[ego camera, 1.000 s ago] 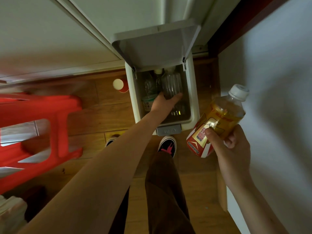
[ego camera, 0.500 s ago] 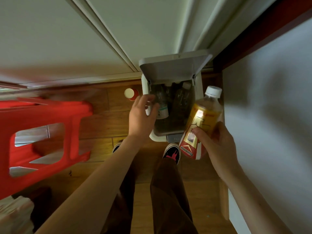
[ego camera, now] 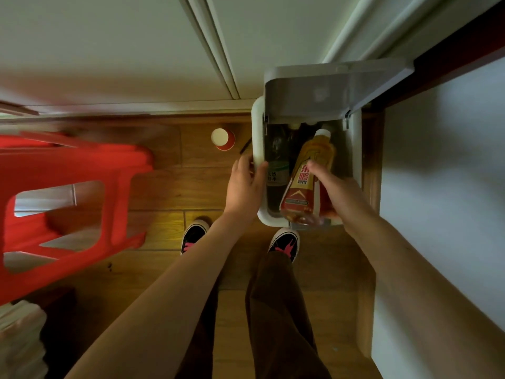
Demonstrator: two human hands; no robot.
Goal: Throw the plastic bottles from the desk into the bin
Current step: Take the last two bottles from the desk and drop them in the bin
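A white pedal bin (ego camera: 355, 149) stands on the wooden floor with its lid (ego camera: 322, 91) raised. My right hand (ego camera: 336, 192) grips a yellow drink bottle with a red label (ego camera: 306, 173), held cap-first over the bin's opening. My left hand (ego camera: 246, 184) holds the bin's left rim, thumb inside and fingers outside. Inside the bin lie clear plastic bottles, one with a green and white label (ego camera: 277, 170). My right shoe (ego camera: 284, 242) is at the bin's pedal.
A red plastic stool (ego camera: 68, 201) stands on the left. A red paper cup (ego camera: 222, 139) sits on the floor left of the bin. A white wall or desk side (ego camera: 437, 214) closes off the right. White cabinet doors (ego camera: 136, 50) run behind the bin.
My left hand came out of the bin and took its left rim. My right hand carried the yellow bottle from beside the bin to over its opening.
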